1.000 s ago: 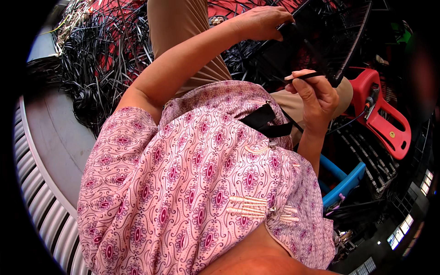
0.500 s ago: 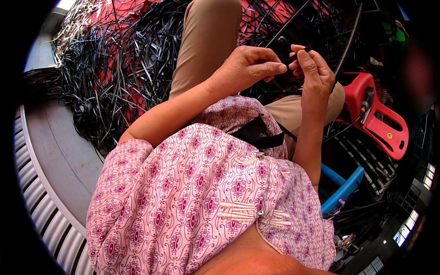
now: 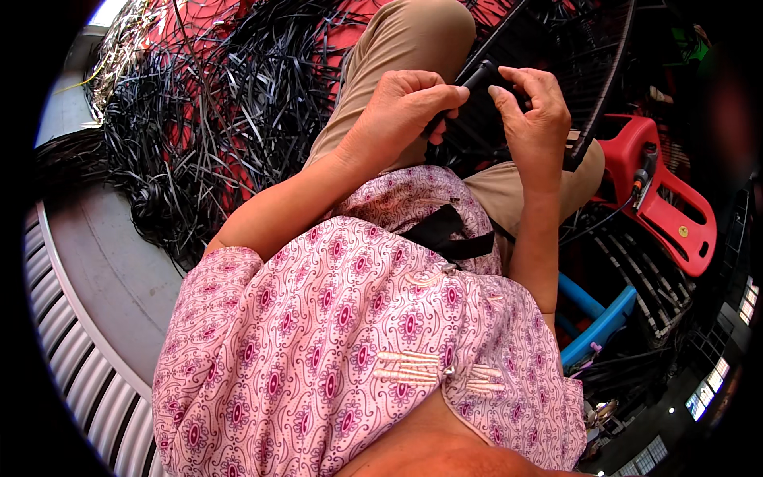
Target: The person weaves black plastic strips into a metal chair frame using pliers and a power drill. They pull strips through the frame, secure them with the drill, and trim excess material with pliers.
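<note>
Black bar (image 3: pixel 480 75) | left hand (image 3: pixel 417 107) clasping it | right hand (image 3: pixel 534 107) beside its end, grip unclear

Gap between the hands: narrow, the left hand (image 3: pixel 404 107) on one side, the right hand (image 3: pixel 539 111) on the other; a black bar (image 3: pixel 480 75) slants into its upper part.
Lap: open room between the forearms, over the shirt (image 3: pixel 326 310) and black strap (image 3: pixel 445 230).
Beyond the left hand: the raised knee (image 3: pixel 435 30) blocks a straight reach.
Beside the right hand: a dark frame (image 3: pixel 615 67) bars the outer side; the other knee (image 3: pixel 586 171) lies below.
Outside the right forearm: a red plastic piece (image 3: pixel 628 155), a thin cable (image 3: pixel 616 211) and a blue plastic piece (image 3: pixel 600 322) crowd the way.
Left side: tangled black strips (image 3: pixel 226 95) obstruct.
</note>
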Demonstrator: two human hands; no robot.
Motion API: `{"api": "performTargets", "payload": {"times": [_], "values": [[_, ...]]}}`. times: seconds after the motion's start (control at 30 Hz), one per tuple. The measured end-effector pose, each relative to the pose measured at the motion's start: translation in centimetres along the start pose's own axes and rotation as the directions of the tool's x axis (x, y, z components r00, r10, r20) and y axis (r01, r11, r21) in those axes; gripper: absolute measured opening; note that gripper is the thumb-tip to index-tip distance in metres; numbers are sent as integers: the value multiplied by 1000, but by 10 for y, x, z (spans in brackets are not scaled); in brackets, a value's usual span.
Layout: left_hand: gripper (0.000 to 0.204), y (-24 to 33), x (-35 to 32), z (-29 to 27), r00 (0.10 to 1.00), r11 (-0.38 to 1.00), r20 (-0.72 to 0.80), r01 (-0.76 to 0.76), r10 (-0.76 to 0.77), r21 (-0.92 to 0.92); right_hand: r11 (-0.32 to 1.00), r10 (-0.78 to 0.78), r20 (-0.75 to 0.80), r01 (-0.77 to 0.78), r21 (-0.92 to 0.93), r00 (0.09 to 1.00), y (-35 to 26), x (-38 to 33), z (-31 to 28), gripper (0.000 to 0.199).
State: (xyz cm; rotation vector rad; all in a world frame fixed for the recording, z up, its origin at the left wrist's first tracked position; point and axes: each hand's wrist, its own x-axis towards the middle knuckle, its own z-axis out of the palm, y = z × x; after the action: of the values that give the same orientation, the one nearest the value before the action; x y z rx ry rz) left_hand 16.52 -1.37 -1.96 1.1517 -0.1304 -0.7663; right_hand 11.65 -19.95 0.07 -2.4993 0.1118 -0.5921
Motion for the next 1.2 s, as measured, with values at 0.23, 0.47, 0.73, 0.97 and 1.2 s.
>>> {"api": "performTargets", "payload": {"times": [0.23, 0.47, 0.73, 0.97, 1.2], "values": [[27, 3, 4, 3, 1000, 999, -10, 22, -22, -43, 999, -8, -8, 8, 32, 1000, 4, 1, 3, 20], [25, 8, 8, 8, 999, 999, -17, 32, -32, 2, 996, 38, -15, -36, 87, 999, 4, 0, 4, 19], [24, 8, 7, 9, 997, 1000, -68, 21, -22, -21, 993, 28, -23, -25, 114, 999, 6, 1, 4, 20], [24, 6, 10, 9, 998, 1000, -60, 27, -27, -8, 994, 39, -3, -38, 101, 999, 5, 3, 3, 20], [25, 5, 6, 9, 997, 1000, -71, 18, -17, 5, 990, 52, 0, -52, 135, 999, 9, 1, 5, 21]]}}
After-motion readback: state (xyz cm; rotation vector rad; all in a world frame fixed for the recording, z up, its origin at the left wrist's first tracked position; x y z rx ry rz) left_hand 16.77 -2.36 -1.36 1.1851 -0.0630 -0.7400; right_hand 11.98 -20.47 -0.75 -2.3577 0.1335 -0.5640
